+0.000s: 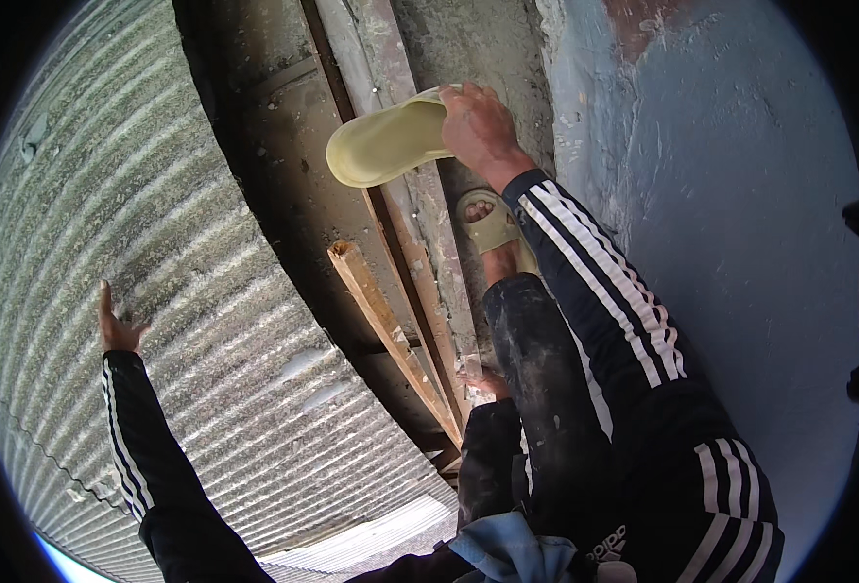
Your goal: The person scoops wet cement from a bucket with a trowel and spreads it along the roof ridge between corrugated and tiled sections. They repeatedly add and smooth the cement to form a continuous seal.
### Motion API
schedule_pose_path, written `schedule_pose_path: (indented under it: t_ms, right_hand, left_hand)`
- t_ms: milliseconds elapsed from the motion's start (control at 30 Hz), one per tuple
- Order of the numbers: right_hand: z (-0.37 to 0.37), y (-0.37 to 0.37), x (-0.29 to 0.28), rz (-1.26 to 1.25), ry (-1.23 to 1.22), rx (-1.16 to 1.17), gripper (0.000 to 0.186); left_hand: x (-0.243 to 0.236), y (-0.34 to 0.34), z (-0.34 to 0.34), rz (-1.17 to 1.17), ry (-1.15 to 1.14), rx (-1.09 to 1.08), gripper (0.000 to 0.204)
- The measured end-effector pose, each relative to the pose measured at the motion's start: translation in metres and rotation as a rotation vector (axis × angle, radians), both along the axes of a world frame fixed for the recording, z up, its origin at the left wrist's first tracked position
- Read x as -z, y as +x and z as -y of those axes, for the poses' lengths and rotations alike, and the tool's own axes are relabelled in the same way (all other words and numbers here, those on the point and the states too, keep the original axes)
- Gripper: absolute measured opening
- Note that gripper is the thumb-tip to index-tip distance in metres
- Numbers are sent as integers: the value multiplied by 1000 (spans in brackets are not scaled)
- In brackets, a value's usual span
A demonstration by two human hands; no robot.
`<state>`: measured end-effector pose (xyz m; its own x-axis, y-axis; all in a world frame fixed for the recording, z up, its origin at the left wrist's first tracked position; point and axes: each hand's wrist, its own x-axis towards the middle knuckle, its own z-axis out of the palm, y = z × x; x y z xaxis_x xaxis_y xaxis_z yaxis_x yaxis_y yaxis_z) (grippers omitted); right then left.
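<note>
Up at the middle, my right hand (481, 128) grips a pale yellow-green slide sandal (391, 146) by one end. Its flat sole end points left, over the wooden beams. Out to the left, my left hand (120, 327) has its fingers apart and holds nothing. It is over the grey corrugated sheet (206, 282); whether it touches the sheet I cannot tell. Below my right hand, one foot wears a matching slide (493, 231). My other foot (486, 385) is bare and rests by the beam, partly hidden by my leg.
A broken-ended timber (391, 325) lies slanting between the sheet's edge and a long beam (439, 253) with nails. A dark gap (274, 165) runs along the sheet's edge. On the right rises a blue-grey plastered wall (740, 194). A blue cloth (512, 546) hangs at my front.
</note>
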<state>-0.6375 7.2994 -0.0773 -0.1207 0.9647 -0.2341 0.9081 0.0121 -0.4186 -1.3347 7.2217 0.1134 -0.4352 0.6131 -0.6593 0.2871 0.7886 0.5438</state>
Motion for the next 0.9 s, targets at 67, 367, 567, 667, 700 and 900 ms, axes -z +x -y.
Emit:
schedule_pose_path:
  t_ms: [67, 367, 567, 667, 700, 900]
  right_hand:
    - [33, 45, -23, -107, -106, 187, 36]
    - [253, 39, -103, -10, 24, -111, 44]
    - [353, -10, -46, -114, -67, -608, 48]
    - [387, -17, -28, -99, -189, -717, 52]
    - [394, -17, -30, -91, -103, -728, 52]
    - [415, 26, -156, 50, -168, -491, 58]
  left_hand:
    - [-3, 59, 40, 51, 31, -320, 109]
    - [-72, 406, 409, 501, -202, 92, 107]
    - [-186, 451, 744, 342, -612, -515, 104]
    - [-245, 466, 884, 145, -732, -867, 105]
    - [-254, 475, 920, 94, -792, -980, 105]
    - [-220, 551, 1017, 152, -721, -997, 92]
